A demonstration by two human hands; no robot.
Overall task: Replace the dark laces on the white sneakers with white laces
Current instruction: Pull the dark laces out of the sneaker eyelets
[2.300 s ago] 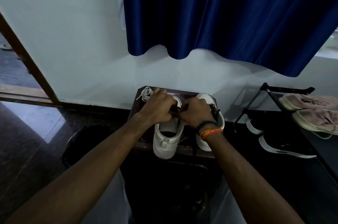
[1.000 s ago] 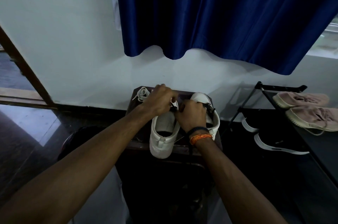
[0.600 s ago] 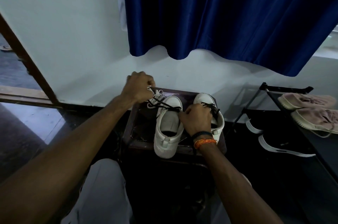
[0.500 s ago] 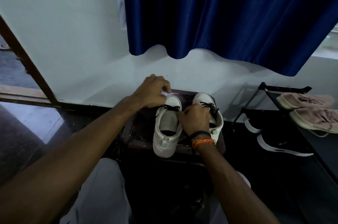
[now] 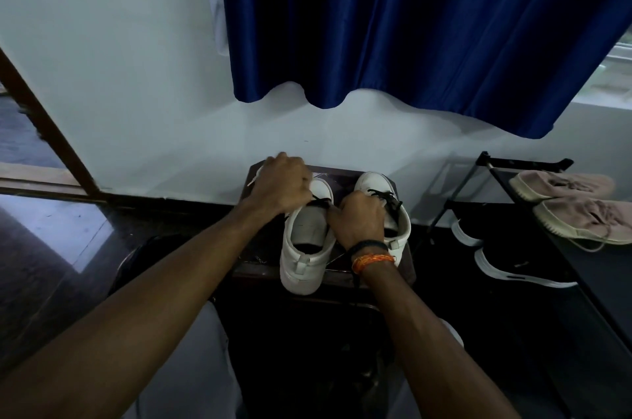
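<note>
Head view: the left hand [image 5: 280,184] is seen curled over the toe end of the left white sneaker [image 5: 306,237], its fingers closed on the dark lace [image 5: 319,202] where it crosses the upper eyelets; exactly which strand is pinched cannot be told. Just beside it, the right hand [image 5: 359,217] is curled against the inner edge of the same shoe's opening, apparently steadying it or gripping the lace's other end; its fingertips are hidden. The shoe is laid with its long axis running from the near edge of the small dark table [image 5: 253,264] towards the wall, heel overhanging that near edge, toe away from the person. The lace therefore lies directly under and slightly ahead of the left hand, which is judged the nearer hand for pulling it free. The right white sneaker [image 5: 383,210], parallel and touching, is still threaded with its own dark lace [image 5: 386,196]. A tip of white lace [image 5: 254,179] is glimpsed at the table's far left corner, behind the left hand. A shoe rack [image 5: 513,163] stands well apart to the right.
</note>
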